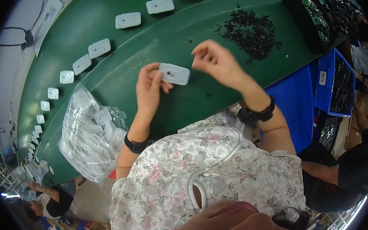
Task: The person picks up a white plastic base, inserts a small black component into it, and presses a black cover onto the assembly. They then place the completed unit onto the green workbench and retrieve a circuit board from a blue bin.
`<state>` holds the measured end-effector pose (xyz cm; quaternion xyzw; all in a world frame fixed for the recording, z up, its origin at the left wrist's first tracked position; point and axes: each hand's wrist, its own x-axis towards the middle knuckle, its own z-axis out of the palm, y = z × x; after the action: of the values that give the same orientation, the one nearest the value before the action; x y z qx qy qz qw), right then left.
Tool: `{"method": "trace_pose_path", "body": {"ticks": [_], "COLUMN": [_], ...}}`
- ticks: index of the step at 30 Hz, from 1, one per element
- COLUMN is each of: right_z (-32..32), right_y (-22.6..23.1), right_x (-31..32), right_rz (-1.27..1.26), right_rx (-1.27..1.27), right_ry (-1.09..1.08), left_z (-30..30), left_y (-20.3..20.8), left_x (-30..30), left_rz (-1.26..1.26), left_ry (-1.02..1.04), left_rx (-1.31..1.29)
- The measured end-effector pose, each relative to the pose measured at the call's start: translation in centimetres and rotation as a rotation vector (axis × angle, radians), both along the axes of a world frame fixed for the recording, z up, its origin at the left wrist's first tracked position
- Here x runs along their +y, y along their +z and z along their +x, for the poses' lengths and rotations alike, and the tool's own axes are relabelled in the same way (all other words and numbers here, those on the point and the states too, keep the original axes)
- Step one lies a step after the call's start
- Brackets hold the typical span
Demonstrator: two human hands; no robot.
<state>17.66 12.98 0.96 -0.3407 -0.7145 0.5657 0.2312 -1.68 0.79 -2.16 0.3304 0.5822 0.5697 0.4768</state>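
Observation:
My left hand point(148, 86) holds a white rectangular plastic cover point(174, 74) above the green table point(122, 71), gripping its left end. A small dark spot shows near the cover's middle. My right hand point(216, 62) hovers just to the right of the cover with thumb and fingers pinched together; whether a tiny part sits between them I cannot tell. Both wrists wear black bands.
A pile of small black parts point(251, 30) lies to the upper right. A clear bag of white covers point(91, 133) sits at the left. More white covers point(99, 48) ride in a row on the green belt behind. Blue bins point(342, 84) with dark parts stand at right.

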Motion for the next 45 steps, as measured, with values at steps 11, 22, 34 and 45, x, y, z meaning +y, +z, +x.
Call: {"method": "trace_pose_path", "body": {"ticks": [11,22,34,45], "right_z": [3.6,2.3,3.1,-1.4], "right_y": [-0.8,0.8,1.8,1.7], "right_x": [29.8,18.7,-2.8,-3.0], "right_rz": [0.877,0.346,0.731,0.774], "right_rx": [-0.823,0.085,-0.322,-0.204], "right_ry": [-0.621,-0.142,-0.079,0.095], "left_z": [-1.3,-0.6,-0.1,-0.8], "left_y": [1.6,1.1,0.7,0.0], "left_x": [0.5,0.0,0.3,-1.0], "left_rz": [-0.151,0.044,0.301,0.315], "left_ry": [0.045,-0.093,-0.187,-0.09], "left_rx": [1.221,1.318,1.142,0.918]}}
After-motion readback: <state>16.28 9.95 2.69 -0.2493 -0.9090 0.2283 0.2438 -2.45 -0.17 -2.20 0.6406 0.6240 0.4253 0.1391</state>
